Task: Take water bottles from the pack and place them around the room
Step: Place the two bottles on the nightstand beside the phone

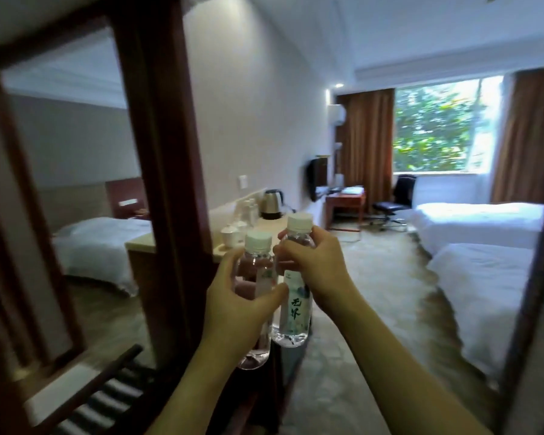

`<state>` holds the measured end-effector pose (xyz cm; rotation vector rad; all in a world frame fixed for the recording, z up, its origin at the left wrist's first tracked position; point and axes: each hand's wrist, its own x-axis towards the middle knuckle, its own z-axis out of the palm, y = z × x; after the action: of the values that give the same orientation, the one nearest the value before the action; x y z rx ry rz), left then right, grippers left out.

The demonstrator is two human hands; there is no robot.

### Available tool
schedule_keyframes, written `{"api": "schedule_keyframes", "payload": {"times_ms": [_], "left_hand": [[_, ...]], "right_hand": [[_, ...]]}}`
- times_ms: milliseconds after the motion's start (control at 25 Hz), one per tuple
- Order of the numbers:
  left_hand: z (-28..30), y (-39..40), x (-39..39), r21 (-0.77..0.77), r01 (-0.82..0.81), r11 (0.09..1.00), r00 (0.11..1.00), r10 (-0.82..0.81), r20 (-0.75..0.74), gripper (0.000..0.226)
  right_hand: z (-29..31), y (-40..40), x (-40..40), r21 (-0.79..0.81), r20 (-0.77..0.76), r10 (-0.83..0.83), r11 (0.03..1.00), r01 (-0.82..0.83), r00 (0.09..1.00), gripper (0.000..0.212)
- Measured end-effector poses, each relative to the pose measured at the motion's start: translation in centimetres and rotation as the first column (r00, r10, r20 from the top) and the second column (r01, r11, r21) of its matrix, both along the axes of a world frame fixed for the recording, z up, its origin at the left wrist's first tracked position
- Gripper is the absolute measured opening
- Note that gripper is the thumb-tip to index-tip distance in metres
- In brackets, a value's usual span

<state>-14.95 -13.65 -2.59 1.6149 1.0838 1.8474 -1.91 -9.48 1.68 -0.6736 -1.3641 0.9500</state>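
Observation:
I hold two clear water bottles with white caps upright in front of me, side by side and touching. My left hand wraps around the middle of the left bottle. My right hand grips the right bottle near its neck, and its pale label with dark characters faces me. The pack of bottles is not in view.
A beige counter against the left wall carries a steel kettle, glasses and white cups. A dark-framed mirror fills the left. Two white beds stand at the right, with a desk, office chair and curtained window beyond. Carpet runs between.

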Motion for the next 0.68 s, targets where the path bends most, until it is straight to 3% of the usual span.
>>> {"api": "schedule_keyframes", "payload": {"times_ms": [320,560,680], "left_hand": [[-3.1,16.4,12.0,-0.084,0.249,0.965,0.968,-0.246,0.053,0.06],[-3.9,31.7,16.1,0.012,0.364,0.931,0.932,-0.363,-0.012,0.055],[-2.1,41.0,17.2,0.012,0.41,0.912,0.911,-0.41,0.036,0.054]], "right_hand": [[-1.9,11.8,12.1,-0.13,-0.013,-0.307,0.944,0.303,0.952,0.006],[-1.8,26.1,16.3,-0.129,0.131,-0.326,0.931,0.342,0.936,0.016],[-0.5,34.6,17.9,-0.157,0.14,-0.331,0.923,0.351,0.933,0.02]]}}
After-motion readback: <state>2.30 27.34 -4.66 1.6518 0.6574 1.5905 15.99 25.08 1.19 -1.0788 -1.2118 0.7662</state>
